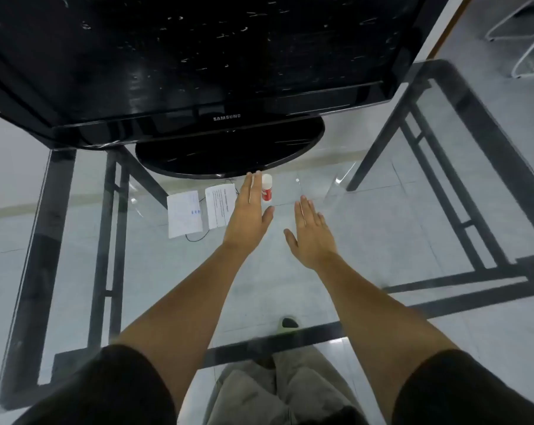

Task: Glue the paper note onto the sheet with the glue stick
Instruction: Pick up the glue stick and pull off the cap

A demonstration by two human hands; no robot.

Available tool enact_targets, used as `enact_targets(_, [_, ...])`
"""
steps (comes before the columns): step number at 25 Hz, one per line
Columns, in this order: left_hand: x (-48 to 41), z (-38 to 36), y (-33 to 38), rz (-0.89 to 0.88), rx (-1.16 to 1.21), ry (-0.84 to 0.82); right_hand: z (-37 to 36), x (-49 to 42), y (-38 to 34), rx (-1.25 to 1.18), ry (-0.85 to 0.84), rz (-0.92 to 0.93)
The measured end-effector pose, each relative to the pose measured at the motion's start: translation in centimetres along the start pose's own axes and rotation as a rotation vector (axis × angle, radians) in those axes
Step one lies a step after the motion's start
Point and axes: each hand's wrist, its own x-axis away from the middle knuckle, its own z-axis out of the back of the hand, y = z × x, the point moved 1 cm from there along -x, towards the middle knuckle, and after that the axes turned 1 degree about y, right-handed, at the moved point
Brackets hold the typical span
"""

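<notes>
both arms outstretched — left hand [249, 216] and right hand [311, 233] flat, fingers [305, 208] straight

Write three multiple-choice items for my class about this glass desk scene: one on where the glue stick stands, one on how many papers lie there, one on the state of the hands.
1. Where does the glue stick stand?
A. Just right of the left hand's fingers
B. On the printed paper
C. At the table's near edge

2. How many papers lie on the glass table?
A. One
B. Two
C. Four

3. What are the hands doing?
A. Both hold the glue
B. One grips a paper
C. Both are open and hold nothing

Answers: 1 A, it stands upright beside the left hand. 2 B, blank paper and printed paper. 3 C, the right hand is flat too.
</notes>
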Motion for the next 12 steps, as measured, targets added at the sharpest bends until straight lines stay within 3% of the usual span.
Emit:
enact_targets(7, [-2.9,-1.6,-0.4,-0.049,-0.176,0.056,-1.7,-1.9,1.6,-0.006,-0.05,0.029])
enact_targets(10, [-3.6,-1.7,-1.0,-0.024,-0.083,0.047,-2.5,-1.8,1.8,-0.001,-0.045,0.018])
enact_targets(12, [-3.8,-1.8,-1.0,-0.048,-0.194,0.061,-2.7,-1.8,1.8,-0.002,-0.024,0.013])
